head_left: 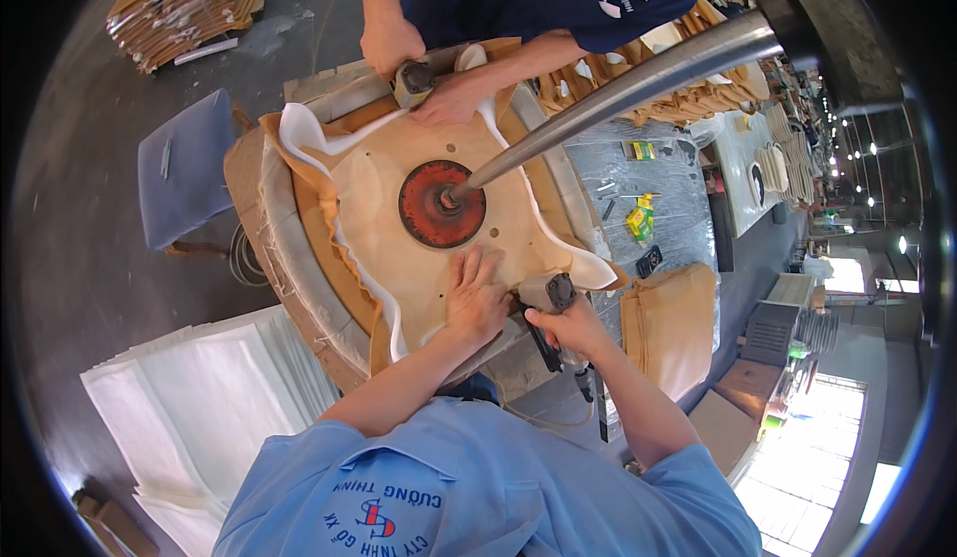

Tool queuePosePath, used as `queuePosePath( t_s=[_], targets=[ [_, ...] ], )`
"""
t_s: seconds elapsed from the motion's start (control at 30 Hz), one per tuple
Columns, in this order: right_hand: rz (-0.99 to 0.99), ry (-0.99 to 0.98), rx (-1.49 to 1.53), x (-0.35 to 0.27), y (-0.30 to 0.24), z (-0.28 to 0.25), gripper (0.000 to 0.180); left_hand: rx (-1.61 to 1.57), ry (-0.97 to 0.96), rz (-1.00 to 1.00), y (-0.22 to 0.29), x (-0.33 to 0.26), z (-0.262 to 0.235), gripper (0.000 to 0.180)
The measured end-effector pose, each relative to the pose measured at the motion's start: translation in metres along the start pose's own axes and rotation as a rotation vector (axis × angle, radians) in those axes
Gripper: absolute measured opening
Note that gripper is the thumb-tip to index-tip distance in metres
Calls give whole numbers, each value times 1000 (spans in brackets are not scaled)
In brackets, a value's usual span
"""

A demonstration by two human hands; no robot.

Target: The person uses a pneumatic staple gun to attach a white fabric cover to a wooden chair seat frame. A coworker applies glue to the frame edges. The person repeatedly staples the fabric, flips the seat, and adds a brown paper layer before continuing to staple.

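The right hand [564, 324] grips a grey-and-black staple gun [544, 291]; the left hand [477, 300] lies flat on a pale, holed board [374, 183], apparently a seat, edged with white foam [301, 130], beneath a red disc [415, 210].

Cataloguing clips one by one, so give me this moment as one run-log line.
left hand: on board | right hand: grips tool near board edge | red disc: on board | co-worker's hand: grips second tool
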State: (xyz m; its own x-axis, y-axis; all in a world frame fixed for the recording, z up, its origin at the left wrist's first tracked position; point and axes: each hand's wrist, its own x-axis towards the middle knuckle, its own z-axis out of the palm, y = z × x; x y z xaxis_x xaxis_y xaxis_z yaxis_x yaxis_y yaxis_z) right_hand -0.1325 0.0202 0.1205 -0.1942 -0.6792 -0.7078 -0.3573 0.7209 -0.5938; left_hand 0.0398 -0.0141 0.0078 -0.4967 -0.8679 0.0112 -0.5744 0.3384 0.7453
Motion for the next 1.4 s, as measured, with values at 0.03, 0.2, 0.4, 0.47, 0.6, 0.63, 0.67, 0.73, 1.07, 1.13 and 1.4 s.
queuePosePath(
  t_s=[0.03,0.2,0.4,0.47,0.6,0.63,0.67,0.73,1.07,1.13,1.4],
  targets=[
    [8,-18,-11,0,-1,1,34,0,-7,-12,0,0,-1,22],
    [-23,72,-87,4,-7,12,31,19,-16,21,-4,0,-1,21],
    [-2,54,-79,-2,-7,10,31,13,15,53,-10,-11,-6,24],
    [10,27,-100,-5,-6,10,32,19,3,28,-9,-10,-6,25],
    [-22,6,-139,-4,-7,16,32,35,-25,-5,-8,-9,-6,27],
    [-35,11,-144,-3,-8,18,32,43,-25,-7,-8,-9,-7,27],
    [-100,48,-165,1,-3,19,32,48,-24,11,-9,-8,-7,27],
    [-152,92,-168,5,9,21,31,63,-34,47,-11,-10,-6,27],
    [-23,-11,-137,-5,-7,28,27,11,-2,1,-15,-19,-14,26],
    [8,26,-143,-1,-13,31,27,29,8,8,-15,-19,-13,26],
    [3,-33,-102,-7,-9,30,25,-2,2,5,-22,-30,-19,22]
  ],
)
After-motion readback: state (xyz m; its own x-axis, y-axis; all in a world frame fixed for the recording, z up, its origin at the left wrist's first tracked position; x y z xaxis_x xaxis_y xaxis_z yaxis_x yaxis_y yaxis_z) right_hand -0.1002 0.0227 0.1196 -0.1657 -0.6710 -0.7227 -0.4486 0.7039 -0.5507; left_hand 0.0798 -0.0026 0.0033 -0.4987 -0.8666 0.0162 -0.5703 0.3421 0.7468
